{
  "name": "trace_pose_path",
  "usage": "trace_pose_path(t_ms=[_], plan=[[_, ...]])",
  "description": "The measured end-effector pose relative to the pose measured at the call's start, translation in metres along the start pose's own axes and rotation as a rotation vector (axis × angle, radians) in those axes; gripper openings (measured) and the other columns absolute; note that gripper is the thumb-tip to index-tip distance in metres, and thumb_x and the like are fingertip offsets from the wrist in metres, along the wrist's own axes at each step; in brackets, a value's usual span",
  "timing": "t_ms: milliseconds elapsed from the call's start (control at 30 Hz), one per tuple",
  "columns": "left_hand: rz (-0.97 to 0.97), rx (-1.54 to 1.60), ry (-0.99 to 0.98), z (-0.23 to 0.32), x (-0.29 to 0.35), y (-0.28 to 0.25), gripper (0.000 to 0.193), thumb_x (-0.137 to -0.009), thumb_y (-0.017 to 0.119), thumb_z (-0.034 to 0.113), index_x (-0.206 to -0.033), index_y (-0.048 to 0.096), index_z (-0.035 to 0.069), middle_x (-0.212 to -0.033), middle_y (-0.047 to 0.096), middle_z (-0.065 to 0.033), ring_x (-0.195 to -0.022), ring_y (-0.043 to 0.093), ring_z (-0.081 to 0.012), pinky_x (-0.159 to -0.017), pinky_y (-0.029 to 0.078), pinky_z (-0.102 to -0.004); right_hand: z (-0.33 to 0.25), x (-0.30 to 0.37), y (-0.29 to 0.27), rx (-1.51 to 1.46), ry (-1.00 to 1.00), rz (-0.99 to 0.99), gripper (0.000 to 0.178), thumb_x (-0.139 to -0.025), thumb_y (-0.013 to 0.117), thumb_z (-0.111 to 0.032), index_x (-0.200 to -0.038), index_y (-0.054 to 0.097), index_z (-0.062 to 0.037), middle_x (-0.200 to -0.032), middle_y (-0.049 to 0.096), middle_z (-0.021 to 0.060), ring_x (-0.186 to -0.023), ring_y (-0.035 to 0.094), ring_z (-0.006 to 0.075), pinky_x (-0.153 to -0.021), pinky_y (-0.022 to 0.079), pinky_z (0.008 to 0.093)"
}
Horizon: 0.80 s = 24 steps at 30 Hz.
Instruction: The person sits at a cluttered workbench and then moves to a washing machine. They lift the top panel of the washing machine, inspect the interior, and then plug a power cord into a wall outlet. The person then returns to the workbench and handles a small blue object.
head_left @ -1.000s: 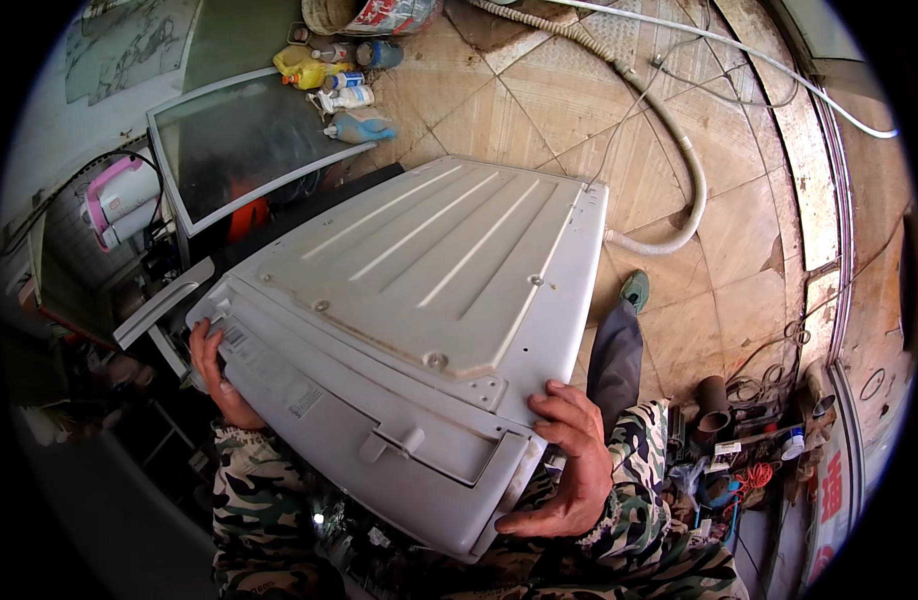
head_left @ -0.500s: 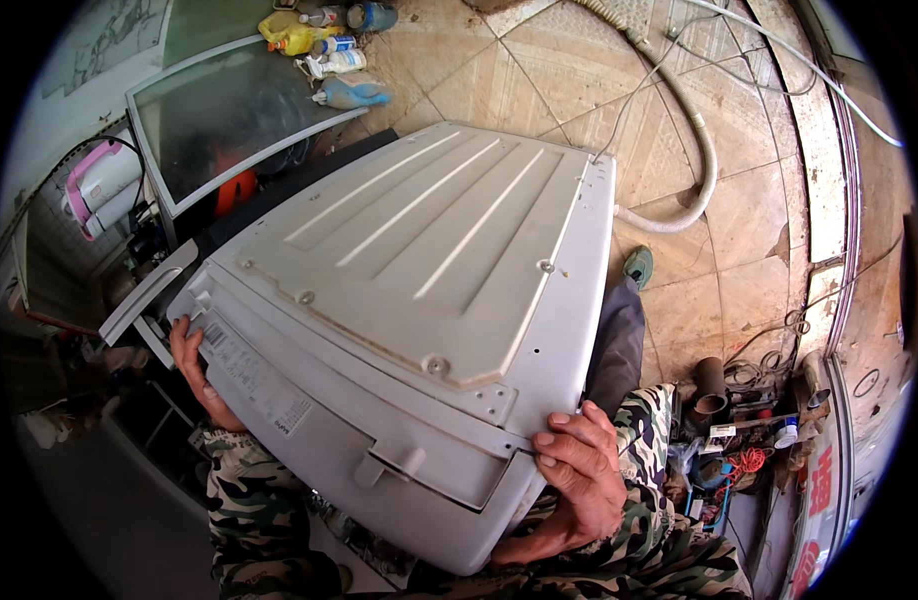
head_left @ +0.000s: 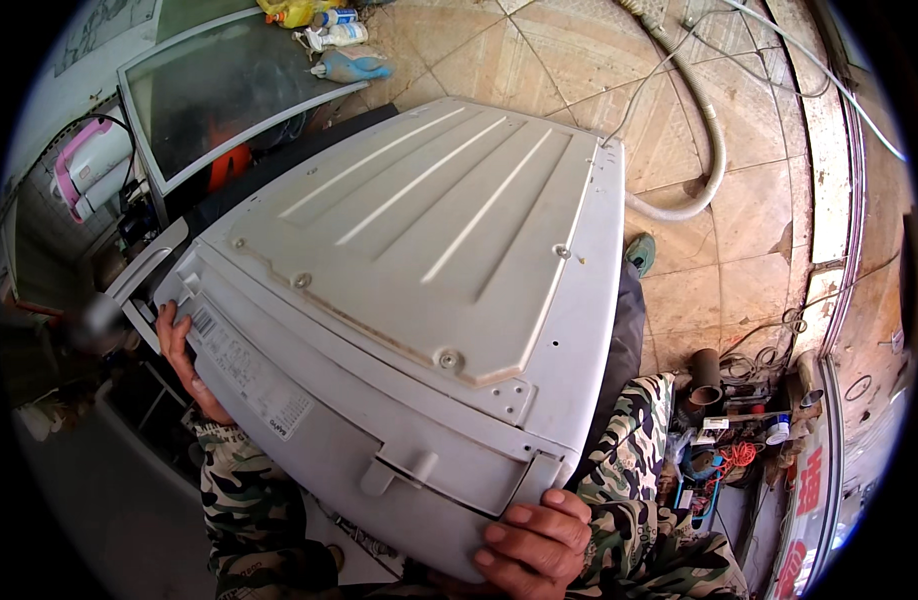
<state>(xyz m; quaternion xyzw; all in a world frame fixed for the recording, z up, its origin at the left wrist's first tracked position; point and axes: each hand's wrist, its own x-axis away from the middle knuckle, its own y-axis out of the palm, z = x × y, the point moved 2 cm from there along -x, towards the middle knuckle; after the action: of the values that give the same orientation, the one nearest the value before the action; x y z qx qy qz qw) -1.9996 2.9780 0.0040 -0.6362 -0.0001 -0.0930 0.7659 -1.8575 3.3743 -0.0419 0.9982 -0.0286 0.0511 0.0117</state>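
Observation:
A large pale grey washing machine [head_left: 379, 385] fills the middle of the head view, with its ribbed cream back panel [head_left: 409, 240] facing up toward me. Along its near left side runs a printed label [head_left: 247, 368]. My left hand [head_left: 187, 365] grips the left edge beside that label, its fingertips over the rim. At the near right corner, the fingers of my right hand [head_left: 539, 545] curl over the edge; its thumb is out of sight. Both forearms wear camouflage sleeves. Below the corner and past the right side, the machine hides part of a dark trouser leg [head_left: 624, 330].
A ribbed hose [head_left: 717, 150] curves over the tiled floor [head_left: 764, 225] on the right. Tools and an orange cord [head_left: 737, 458] lie in a pile at lower right. A glass-topped cabinet [head_left: 219, 90] stands at upper left, with bottles [head_left: 347, 67] beside it.
My right hand has slid down and left along the near corner of the washing machine. The machine appears slightly larger and shifted in view. My left hand keeps its hold.

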Motion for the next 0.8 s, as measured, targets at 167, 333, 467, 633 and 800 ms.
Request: trace_pose_path(t_ms=[167, 333, 467, 633, 800], plan=[[-0.014, -0.042, 0.020, 0.001, -0.003, -0.001, 0.079, -0.099, 0.028, 0.068, -0.141, 0.045, 0.003, -0.157, 0.032, -0.0225, -0.145, 0.033, -0.0364, -0.116, 0.033, -0.0516, 0.004, -0.016, 0.003, 0.006, 0.024, 0.090, 0.020, -0.075, 0.076, -0.016, -0.089, 0.067, -0.0057, -0.098, 0.070, 0.0113, -0.091, 0.066, 0.0303, -0.089, 0.050, 0.0530], [0.012, -0.039, 0.054, 0.005, -0.008, 0.000, 0.077, -0.099, 0.027, 0.065, -0.138, 0.049, 0.002, -0.154, 0.037, -0.0236, -0.146, 0.031, -0.0373, -0.118, 0.027, -0.0522, 0.001, -0.024, -0.002, 0.072, 0.029, 0.061, 0.043, -0.073, 0.081, -0.043, -0.090, 0.068, -0.0048, -0.092, 0.069, 0.0104, -0.089, 0.066, 0.0279, -0.093, 0.051, 0.0494], [0.030, -0.125, 0.073, 0.006, -0.008, -0.006, 0.074, -0.101, 0.025, 0.062, -0.133, 0.055, 0.002, -0.149, 0.045, -0.0240, -0.144, 0.033, -0.0413, -0.118, 0.024, -0.0530, 0.037, -0.038, -0.035, -0.308, 0.009, -0.044, 0.082, -0.066, 0.086, -0.060, -0.110, 0.062, 0.0044, -0.107, 0.066, 0.0190, -0.098, 0.065, 0.0347, -0.099, 0.046, 0.0490], [0.030, -0.136, 0.059, 0.012, -0.009, -0.007, 0.072, -0.101, 0.025, 0.060, -0.131, 0.056, 0.002, -0.147, 0.047, -0.0226, -0.143, 0.034, -0.0419, -0.117, 0.023, -0.0527, -0.015, -0.150, -0.044, -0.398, 0.292, 0.073, 0.098, -0.085, 0.065, -0.065, -0.144, 0.037, 0.0089, -0.147, 0.041, 0.0246, -0.134, 0.046, 0.0384, -0.115, 0.034, 0.0489], [0.010, -0.145, 0.095, 0.023, -0.018, -0.007, 0.070, -0.100, 0.026, 0.058, -0.131, 0.056, 0.002, -0.146, 0.048, -0.0221, -0.142, 0.035, -0.0419, -0.117, 0.024, -0.0531, 0.024, -0.118, 0.027, 0.042, -0.115, -0.195, 0.077, -0.096, 0.062, -0.044, -0.147, 0.038, 0.0081, -0.150, 0.040, 0.0301, -0.138, 0.044, 0.0437, -0.117, 0.035, 0.0469]])
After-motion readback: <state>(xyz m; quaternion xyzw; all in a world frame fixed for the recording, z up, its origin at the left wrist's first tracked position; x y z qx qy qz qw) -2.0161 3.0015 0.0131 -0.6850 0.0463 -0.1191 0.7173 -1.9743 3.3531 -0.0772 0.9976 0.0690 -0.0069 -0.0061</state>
